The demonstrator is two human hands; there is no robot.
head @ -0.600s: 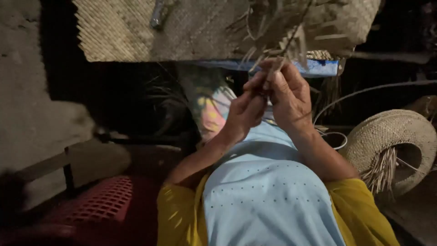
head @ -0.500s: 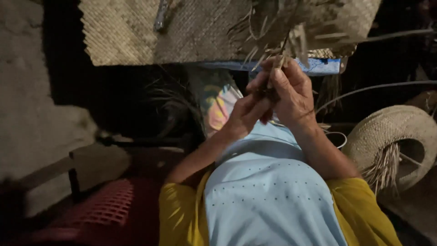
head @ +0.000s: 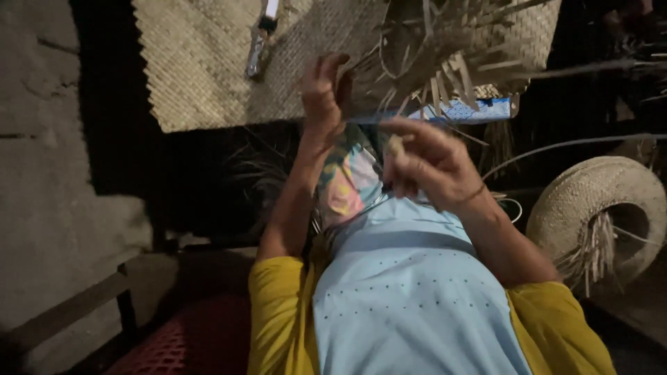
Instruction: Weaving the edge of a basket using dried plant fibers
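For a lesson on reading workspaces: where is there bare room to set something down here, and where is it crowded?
Free: the woven mat left of the small tool. Crowded: the loose-stranded woven piece by the left hand and right hand.

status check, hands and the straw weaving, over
Left hand raised, fingers on the loose straw ends. Right hand pinching one strip. Finished straw hat off right, nothing blocking.

Pale tan straw mat (head: 201,69) with a fine checked weave up top. Half-woven tan straw piece (head: 451,48), loose strips dull beige. Light blue dotted top (head: 410,305), mustard-yellow sleeves (head: 278,312). Pink, yellow and teal patterned cloth (head: 347,184). Round beige woven straw hat (head: 590,208). Red plastic lattice seat (head: 187,340).
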